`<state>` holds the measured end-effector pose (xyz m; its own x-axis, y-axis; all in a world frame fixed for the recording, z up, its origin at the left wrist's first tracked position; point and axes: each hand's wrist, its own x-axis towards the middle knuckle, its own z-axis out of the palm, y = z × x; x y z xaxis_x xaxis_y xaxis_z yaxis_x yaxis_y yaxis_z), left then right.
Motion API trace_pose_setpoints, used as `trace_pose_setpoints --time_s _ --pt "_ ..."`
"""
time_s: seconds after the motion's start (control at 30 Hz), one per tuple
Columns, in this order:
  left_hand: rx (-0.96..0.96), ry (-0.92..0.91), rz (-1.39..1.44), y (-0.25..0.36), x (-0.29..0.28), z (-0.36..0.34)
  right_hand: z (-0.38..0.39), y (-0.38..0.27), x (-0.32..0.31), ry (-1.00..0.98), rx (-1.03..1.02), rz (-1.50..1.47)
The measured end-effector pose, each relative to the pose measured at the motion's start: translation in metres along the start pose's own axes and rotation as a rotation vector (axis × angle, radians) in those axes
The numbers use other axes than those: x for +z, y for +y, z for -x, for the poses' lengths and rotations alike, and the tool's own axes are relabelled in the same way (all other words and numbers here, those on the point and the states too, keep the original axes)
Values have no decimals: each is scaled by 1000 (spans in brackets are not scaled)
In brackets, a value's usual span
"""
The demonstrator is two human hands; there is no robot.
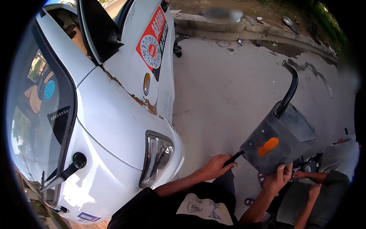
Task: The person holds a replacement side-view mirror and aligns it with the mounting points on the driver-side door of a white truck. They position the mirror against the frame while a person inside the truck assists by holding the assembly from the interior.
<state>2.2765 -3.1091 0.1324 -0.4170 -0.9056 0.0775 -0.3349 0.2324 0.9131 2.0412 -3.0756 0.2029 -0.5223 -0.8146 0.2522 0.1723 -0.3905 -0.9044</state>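
Note:
A black plastic vehicle part point(284, 133) is held up in front of me at the right. It has an orange oval reflector point(268, 147) on its face and a bent black tube point(292, 86) rising from its top; its exact kind I cannot tell. My left hand point(218, 167) is closed around the short black rod sticking out of its lower left corner. Lower down, my right hand point(279, 178) grips the part's bottom edge, fingers pressed on the near face and the rest hidden.
To the left stands a white vehicle point(110, 118) with rusted seams, a headlight point(157, 158) and a red-and-black sticker point(152, 44). Other people are close at the lower right, one in a dark-grey top point(309, 202). A concrete curb point(251, 31) runs along the far side. Someone's foot point(177, 50) shows beside the vehicle.

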Motion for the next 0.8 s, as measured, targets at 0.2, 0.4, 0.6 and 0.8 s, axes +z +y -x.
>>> trace_pose_setpoints --time_s 0.2,0.4,0.6,0.8 --pt "81 263 16 -22 0 -103 -142 42 48 -255 52 -42" --pt "-94 762 -255 3 -33 -163 -262 50 185 -648 68 -162" --pt "-318 1179 -493 -2 -87 -167 -284 77 307 -985 187 -469" --pt "-382 1314 -665 -32 -131 -171 -280 103 374 -1184 380 -639"
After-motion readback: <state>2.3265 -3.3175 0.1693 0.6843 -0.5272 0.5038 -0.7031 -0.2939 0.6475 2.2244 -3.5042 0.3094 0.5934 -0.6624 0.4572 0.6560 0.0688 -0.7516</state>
